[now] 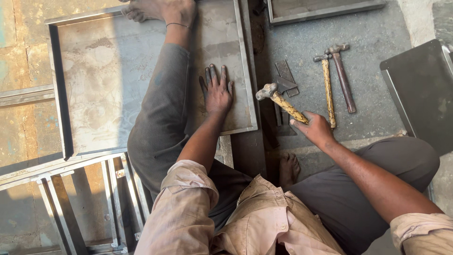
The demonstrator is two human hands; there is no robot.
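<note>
Left hand [217,92] lies flat & open on metal tray [108,61]; right hand [315,127] grips hammer [282,100] raised beside tray's edge, mid-job, edge looks unfinished.

hammer [282,100] in right hand [315,128] — raised

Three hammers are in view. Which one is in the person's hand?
The ball-peen hammer with the yellow patterned handle, raised beside the metal tray's rim in the right hand. The other two hammers lie untouched on the floor.

No packages, labels, signs or screens are showing anywhere around the metal tray [108,75] on the floor.
</note>
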